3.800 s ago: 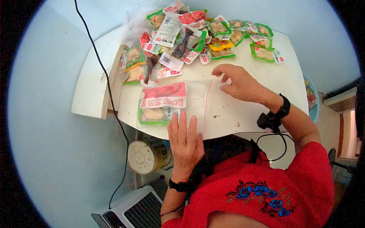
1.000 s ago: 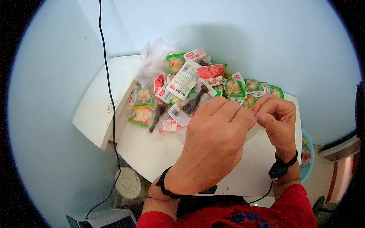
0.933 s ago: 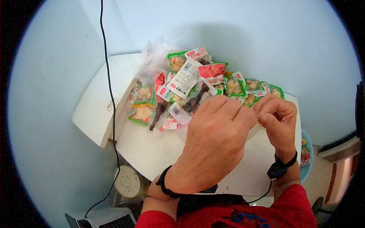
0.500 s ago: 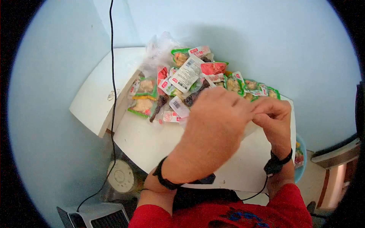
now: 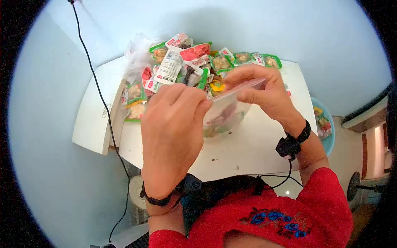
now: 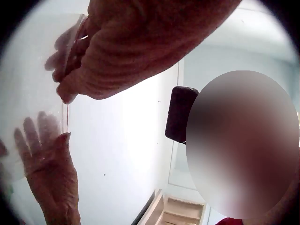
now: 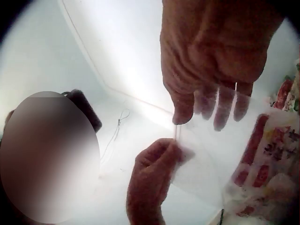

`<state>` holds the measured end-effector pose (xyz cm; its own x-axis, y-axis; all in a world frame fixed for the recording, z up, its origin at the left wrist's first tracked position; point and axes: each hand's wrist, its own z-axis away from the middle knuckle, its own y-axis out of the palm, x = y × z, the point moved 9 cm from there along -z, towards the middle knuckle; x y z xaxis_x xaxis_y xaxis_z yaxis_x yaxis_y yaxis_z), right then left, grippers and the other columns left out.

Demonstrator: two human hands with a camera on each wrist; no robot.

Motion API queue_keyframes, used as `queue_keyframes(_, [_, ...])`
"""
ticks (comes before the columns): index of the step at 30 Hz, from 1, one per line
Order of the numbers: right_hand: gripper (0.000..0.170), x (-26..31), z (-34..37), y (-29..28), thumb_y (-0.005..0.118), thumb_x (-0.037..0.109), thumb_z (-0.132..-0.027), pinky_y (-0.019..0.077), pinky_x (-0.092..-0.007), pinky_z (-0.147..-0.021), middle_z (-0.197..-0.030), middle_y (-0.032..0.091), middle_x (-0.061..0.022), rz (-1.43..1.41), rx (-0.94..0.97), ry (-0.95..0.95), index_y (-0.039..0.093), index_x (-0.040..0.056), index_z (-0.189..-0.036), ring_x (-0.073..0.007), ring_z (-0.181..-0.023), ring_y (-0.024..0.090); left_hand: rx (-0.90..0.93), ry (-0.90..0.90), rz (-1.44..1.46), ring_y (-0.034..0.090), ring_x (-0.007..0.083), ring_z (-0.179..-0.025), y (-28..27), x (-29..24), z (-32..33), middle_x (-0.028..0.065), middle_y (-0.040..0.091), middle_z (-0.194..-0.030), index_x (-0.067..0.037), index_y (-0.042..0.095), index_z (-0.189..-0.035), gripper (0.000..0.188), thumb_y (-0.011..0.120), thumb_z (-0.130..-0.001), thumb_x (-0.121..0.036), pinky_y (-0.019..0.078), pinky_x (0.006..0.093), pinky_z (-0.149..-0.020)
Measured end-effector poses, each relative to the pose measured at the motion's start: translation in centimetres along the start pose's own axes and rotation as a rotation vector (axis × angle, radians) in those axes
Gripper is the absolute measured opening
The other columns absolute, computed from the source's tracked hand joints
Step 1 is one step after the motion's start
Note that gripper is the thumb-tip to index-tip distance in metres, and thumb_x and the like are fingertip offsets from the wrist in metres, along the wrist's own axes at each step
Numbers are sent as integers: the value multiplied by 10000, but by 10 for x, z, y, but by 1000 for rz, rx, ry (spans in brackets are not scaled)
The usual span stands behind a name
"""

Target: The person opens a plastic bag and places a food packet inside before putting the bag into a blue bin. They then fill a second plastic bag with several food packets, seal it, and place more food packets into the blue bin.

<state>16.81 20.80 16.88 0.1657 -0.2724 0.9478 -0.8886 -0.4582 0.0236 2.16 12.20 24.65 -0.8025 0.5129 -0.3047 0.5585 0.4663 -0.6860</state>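
Working over the white table (image 5: 269, 146), with the clear bag (image 5: 244, 103) of packets (image 5: 219, 124) near the centre of the frame.
Left hand (image 5: 171, 132) and right hand (image 5: 273, 95) both pinch its top edge; better to keep this edge straight and guide it gently, little by little.

Both forearms reached forward. The left hand (image 5: 171, 128) showed its back to the head view, bent fingers meeting the thumb in a pinch; the right hand (image 5: 266, 93), apart from it, held its thumb opposite extended fingers.
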Motion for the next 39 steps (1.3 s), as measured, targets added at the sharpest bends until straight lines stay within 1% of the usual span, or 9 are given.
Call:
queue_keyframes(9, [290,-50,41,22,779,86,-740,500,-282,-843,-951,708,-25,277,335,97,702,36,-1015,-123,-900,627,10,2,-71,583,323,-764,-5,-18,18,115,593,-806,-47,584,-836,114,675,-772,-22,457,411,-671])
queue_keyframes(17, [238,-71,69,21,744,42,-786,496,-261,-838,-988,715,-19,135,315,207,720,56,-1022,-96,-876,628,141,-134,47,586,333,-655,28,27,11,154,609,-710,13,614,-797,78,634,-815,-61,462,386,-602])
queue_keyframes(21, [220,-74,70,21,730,9,-786,500,-265,-856,-942,713,-19,44,296,211,718,22,-1006,-98,-887,634,374,-369,339,551,209,-538,89,91,30,107,599,-612,43,634,-766,134,641,-805,-85,433,334,-544])
queue_keyframes(23, [344,-86,73,18,758,-3,-747,475,-297,-921,-1067,691,-48,16,322,285,688,28,-1082,-123,-987,620,506,-484,483,527,129,-529,120,114,48,58,600,-590,43,646,-741,148,650,-799,-93,409,299,-517])
queue_keyframes(24, [407,-91,75,17,772,-8,-728,463,-313,-954,-1129,681,-62,1,334,324,672,30,-1121,-136,-1037,612,642,-536,506,502,51,-605,130,115,57,-32,574,-664,-49,651,-793,120,654,-851,-154,386,233,-540])
queue_keyframes(27, [591,-88,72,7,801,11,-695,440,-345,-996,-1266,607,-94,-30,195,321,582,49,-1243,-183,-1143,567,612,-589,654,503,47,-617,146,118,71,-37,574,-695,-61,645,-866,80,660,-848,-137,389,221,-545])
queue_keyframes(30, [711,-44,65,-20,816,25,-668,403,-375,-1043,-1352,533,-124,456,-57,63,506,65,-1306,-238,-1270,481,709,-633,746,506,35,-652,159,121,83,-53,575,-741,-64,637,-914,84,668,-844,-97,400,210,-567])
queue_keyframes(34, [664,-40,63,3,808,25,-660,379,-395,-1070,-1344,537,-130,603,219,-206,540,58,-1268,-284,-1347,401,753,-621,770,509,28,-676,169,121,90,-63,583,-770,-59,642,-895,69,672,-845,-96,406,200,-591])
queue_keyframes(39, [556,-95,65,9,786,16,-686,443,-368,-1004,-1212,634,-88,458,341,-34,592,34,-1207,-256,-1203,553,688,-621,772,501,44,-658,163,122,96,-47,570,-735,-47,648,-881,79,647,-858,-121,396,210,-589])
